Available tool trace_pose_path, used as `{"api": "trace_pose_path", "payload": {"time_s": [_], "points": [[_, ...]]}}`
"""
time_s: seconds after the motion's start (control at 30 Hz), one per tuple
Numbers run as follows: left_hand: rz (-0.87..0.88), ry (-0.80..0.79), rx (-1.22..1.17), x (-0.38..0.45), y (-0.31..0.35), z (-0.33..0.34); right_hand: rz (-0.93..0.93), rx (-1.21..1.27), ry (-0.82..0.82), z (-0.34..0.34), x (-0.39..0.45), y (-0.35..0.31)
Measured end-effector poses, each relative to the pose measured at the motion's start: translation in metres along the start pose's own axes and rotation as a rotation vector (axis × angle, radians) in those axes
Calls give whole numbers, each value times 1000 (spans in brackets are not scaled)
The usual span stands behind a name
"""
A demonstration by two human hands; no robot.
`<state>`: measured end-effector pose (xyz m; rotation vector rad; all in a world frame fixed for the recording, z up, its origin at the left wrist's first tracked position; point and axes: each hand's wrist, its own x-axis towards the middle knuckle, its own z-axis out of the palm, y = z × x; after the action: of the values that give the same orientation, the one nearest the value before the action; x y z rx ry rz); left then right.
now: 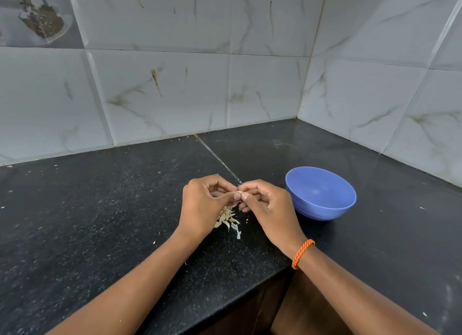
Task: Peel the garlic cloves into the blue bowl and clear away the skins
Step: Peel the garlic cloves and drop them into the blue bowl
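My left hand [203,204] and right hand [265,205] meet fingertip to fingertip, pinching one garlic clove [239,192] between them above the black tabletop [100,209]. Skins [228,218] lie heaped just below; the bowl [321,193] sits right, near my right hand. I can read no writing anywhere.

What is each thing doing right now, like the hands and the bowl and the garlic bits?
Left hand: pinches the garlic clove.
Right hand: pinches the same clove from the other side.
Garlic clove: held between both hands, above the counter.
Blue bowl: upright, looks empty.
Pile of garlic pieces and skins: lying on the counter under the hands.
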<state>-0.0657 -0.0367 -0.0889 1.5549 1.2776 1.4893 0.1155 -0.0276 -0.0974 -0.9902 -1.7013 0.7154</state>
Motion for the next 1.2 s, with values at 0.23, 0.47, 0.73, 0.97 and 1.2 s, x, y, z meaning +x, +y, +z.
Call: {"api": "trace_pose_path", "payload": {"time_s": [0.23, 0.47, 0.73, 0.97, 1.2], "points": [[164, -47, 330, 6, -7, -6, -63, -296, -14, -7, -2, 2], [189, -67, 353, 8, -5, -13, -160, -777, -271, -16, 7, -17], [269, -38, 441, 7, -11, -11, -189, -872, -317, -13, 6, -22], [262, -42, 505, 6, -10, -11, -225, -690, -58, -30, 25, -34], [221, -28, 529, 9, -15, -10, -203, -691, -116, -28, 23, -19]]}}
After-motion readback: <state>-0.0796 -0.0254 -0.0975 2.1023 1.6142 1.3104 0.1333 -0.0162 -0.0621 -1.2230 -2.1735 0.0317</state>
